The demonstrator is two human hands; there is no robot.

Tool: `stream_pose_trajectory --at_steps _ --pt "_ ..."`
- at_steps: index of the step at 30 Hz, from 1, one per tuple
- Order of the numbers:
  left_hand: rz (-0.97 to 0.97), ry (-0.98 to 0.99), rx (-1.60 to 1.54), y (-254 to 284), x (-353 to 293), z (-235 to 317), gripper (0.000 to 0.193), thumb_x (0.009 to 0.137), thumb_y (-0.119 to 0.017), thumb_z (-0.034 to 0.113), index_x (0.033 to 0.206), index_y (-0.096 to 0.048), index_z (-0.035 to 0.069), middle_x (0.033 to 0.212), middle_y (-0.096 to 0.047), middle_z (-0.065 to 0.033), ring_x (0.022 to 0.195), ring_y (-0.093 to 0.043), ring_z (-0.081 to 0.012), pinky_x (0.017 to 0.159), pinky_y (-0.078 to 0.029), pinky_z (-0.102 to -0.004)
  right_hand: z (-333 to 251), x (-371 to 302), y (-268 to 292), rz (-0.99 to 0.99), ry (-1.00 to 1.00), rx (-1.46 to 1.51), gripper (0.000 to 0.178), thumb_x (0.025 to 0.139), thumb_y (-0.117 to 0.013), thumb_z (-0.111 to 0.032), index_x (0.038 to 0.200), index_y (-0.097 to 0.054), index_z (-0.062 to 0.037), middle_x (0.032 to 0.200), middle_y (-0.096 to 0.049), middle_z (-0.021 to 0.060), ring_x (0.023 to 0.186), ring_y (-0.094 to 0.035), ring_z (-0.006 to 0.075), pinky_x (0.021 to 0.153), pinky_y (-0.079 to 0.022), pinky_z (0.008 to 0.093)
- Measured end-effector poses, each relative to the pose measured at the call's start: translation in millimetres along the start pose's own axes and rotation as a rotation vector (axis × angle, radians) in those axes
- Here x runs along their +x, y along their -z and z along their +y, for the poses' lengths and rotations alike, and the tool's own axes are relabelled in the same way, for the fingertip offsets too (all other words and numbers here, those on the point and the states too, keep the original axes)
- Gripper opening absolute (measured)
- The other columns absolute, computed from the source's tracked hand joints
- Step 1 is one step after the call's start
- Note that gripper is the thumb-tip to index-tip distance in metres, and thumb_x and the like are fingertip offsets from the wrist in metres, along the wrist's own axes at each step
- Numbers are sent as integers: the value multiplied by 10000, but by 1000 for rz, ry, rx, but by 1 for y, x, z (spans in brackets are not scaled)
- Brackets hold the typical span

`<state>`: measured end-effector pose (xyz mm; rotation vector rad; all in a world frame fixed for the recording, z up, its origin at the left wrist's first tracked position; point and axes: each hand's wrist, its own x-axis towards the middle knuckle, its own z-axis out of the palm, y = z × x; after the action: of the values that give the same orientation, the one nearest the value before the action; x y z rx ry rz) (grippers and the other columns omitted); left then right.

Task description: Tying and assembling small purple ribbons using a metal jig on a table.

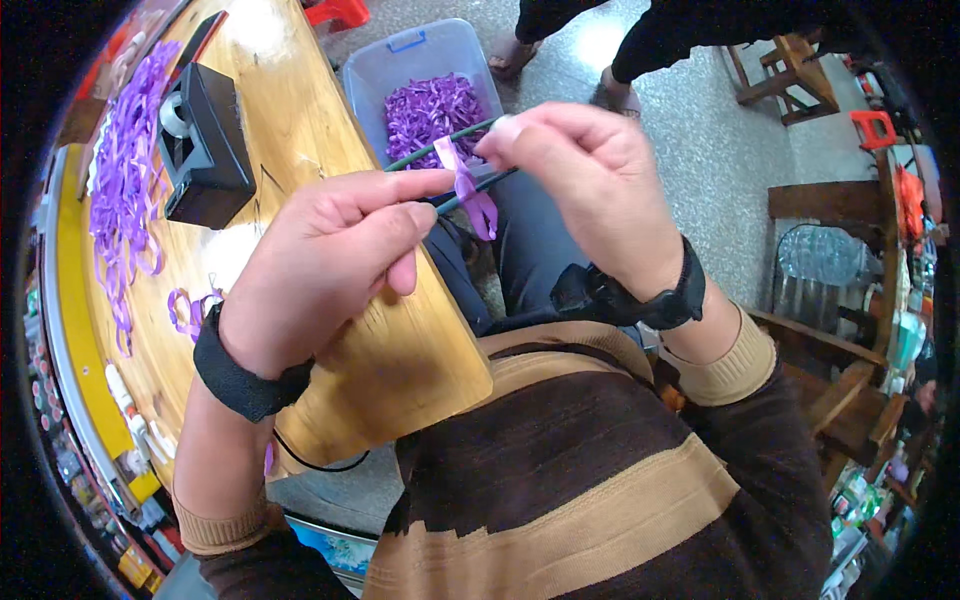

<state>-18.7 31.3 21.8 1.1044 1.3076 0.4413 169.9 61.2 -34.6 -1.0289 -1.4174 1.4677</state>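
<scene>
In front of my body, both hands are raised over the table corner and my lap. My left hand (330,255) is closed, its thumb and index finger pinching a thin green stick (472,194). A second green length (412,157) runs above the index finger toward my right hand (590,180). That hand is closed too, thumb and fingertips pressed together at the end of this length. Whether the two lengths join is hidden. A light purple ribbon (480,210) is looped around the green lengths, between my hands, its ends hanging down.
A clear plastic bin (360,75) of purple ribbon pieces (430,110) stands beyond the table (420,370). On the table are a black tape dispenser (215,150), a bundle of purple ribbons (130,180) and a small ribbon loop (185,315). Another person's legs (680,45) are ahead; wooden stools (795,80) stand right.
</scene>
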Motion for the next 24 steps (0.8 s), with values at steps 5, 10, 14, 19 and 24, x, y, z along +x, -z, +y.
stream_pose_trajectory --at_steps 5,10,14,19,24 --pt "-2 94 -78 4 -5 2 317 866 -503 170 1128 -545 -3 562 -515 28 436 -395 -7 414 -304 -144 28 10 32 59 -210 240 203 841 -546 -184 868 -629 0 795 -612 59 738 -562 128 729 -438 247" --pt "2 101 -115 0 -2 1 330 861 -509 193 1129 -547 4 558 -510 29 430 -387 -12 413 -301 -148 64 23 16 -399 -500 580 248 835 -570 -212 949 -602 5 823 -622 80 756 -586 156 748 -476 286" --pt "68 115 -67 -5 -6 3 323 862 -513 194 1137 -555 31 554 -497 37 441 -388 -10 418 -301 -156 58 24 5 -535 -554 806 225 846 -559 -187 954 -596 7 832 -629 97 781 -618 187 754 -499 300" --pt "113 74 73 -14 -5 1 385 864 -497 209 1199 -501 19 579 -477 57 474 -374 -1 428 -255 -159 67 29 6 -548 -538 921 220 853 -552 -184 939 -593 14 842 -631 105 787 -626 194 739 -507 302" --pt "137 98 177 -18 -6 8 372 873 -482 191 1217 -494 50 580 -465 67 460 -359 1 417 -251 -158 66 30 6 -535 -521 959 214 856 -548 -184 927 -597 11 826 -633 98 757 -624 182 708 -506 294"
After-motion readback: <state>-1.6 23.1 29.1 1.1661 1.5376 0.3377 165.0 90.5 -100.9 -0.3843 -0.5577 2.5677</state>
